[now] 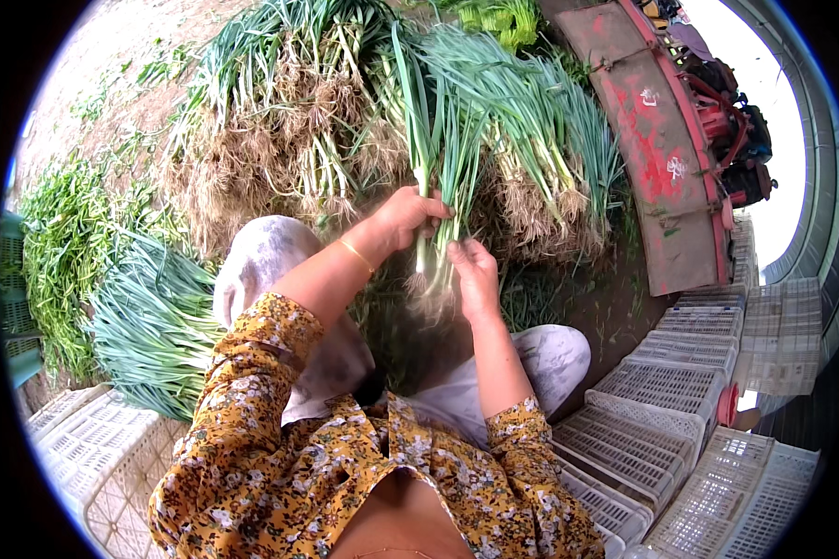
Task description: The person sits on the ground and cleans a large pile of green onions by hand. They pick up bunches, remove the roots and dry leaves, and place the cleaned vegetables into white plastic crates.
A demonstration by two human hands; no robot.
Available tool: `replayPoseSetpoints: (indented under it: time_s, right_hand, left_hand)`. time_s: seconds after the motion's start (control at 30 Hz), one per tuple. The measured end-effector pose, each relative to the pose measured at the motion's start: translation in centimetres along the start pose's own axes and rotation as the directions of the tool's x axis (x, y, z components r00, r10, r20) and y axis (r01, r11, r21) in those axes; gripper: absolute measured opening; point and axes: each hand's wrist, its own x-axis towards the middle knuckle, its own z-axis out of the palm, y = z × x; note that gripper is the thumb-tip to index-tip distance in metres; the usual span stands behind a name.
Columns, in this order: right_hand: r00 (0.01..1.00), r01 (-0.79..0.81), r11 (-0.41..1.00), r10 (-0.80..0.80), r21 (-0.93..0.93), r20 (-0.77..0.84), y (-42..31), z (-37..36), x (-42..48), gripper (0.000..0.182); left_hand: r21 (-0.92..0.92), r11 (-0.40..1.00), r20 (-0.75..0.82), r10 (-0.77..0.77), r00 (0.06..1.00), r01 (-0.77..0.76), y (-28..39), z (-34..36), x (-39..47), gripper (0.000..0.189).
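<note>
My left hand is closed around a small bunch of long green allium stalks, like leeks or green garlic. Their leaves point away from me, and their pale roots hang towards me, blurred. My right hand pinches the white lower stems between thumb and fingers, just below the left. Beyond both hands lies a big heap of the same stalks with dirty brown roots. More rooted stalks lie to its right. By my left knee rests a pile of cleaner stalks.
White plastic crates line the right side, and another crate stands at lower left. Stripped green leaves are heaped at far left beside a green crate. A rusty red metal panel with machinery stands at upper right.
</note>
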Motion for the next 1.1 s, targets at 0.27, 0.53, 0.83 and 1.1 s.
replayPoseSetpoints:
  time_s: [0.27, 0.53, 0.83, 1.1]
  right_hand:
    - [0.966, 0.093, 0.989, -0.061, 0.117, -0.25, 0.3, 0.8, 5.0, 0.012]
    - [0.884, 0.271, 0.903, -0.371, -0.334, -0.285, -0.5, 0.5, 3.3, 0.023]
    - [0.995, 0.04, 0.998, -0.035, 0.048, -0.092, -0.3, -0.5, 3.7, 0.007]
    - [0.989, 0.011, 0.944, 0.038, 0.329, -0.141, 0.7, -0.2, 1.7, 0.018]
  left_hand:
    - [-0.023, 0.999, -0.029, 0.028, 0.999, -0.029, 0.0, 0.4, -0.5, 0.013]
    - [0.028, 0.999, -0.064, 0.025, 0.998, -0.024, 0.3, 0.6, -0.4, 0.014]
    - [0.054, 0.997, -0.06, 0.059, 0.996, -0.055, 0.2, 0.8, -0.2, 0.019]
    - [0.024, 0.996, -0.03, 0.09, 0.996, -0.089, 0.2, 0.8, -0.5, 0.015]
